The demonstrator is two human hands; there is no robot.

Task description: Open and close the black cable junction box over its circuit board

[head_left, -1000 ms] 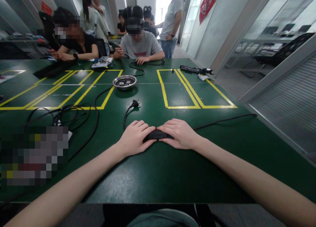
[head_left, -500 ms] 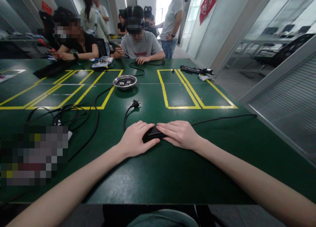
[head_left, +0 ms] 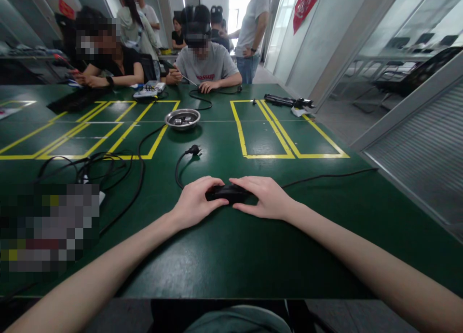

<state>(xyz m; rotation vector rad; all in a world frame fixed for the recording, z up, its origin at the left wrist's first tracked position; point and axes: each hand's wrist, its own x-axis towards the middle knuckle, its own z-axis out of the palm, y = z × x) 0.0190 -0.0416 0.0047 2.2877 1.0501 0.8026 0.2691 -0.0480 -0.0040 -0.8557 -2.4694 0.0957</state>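
A black power adapter (head_left: pixel 230 193) lies on the green table in front of me. My left hand (head_left: pixel 197 201) grips its left end, thumb along the near side and fingers over the far side. At the other end, my right hand (head_left: pixel 265 198) holds it between thumb and fingers. The palms cover both ends of the brick. From the left side a short black cord curves up to a plug (head_left: pixel 194 150), which rests on the table. A thin black cable (head_left: pixel 329 175) runs off to the right from behind my right hand.
Beyond the plug stands a steel bowl (head_left: pixel 183 119) with small metal parts. Tangled black cables (head_left: pixel 90 166) lie at left, beside a blurred-out item (head_left: pixel 50 227). Yellow tape (head_left: pixel 269 156) marks rectangles on the table. A black folded stand-like object (head_left: pixel 287 102) lies far right. Two people sit opposite.
My fingers have shifted on the adapter, and more of it shows between my hands. The right thumb has come apart from its fingers. The plug has moved slightly left.
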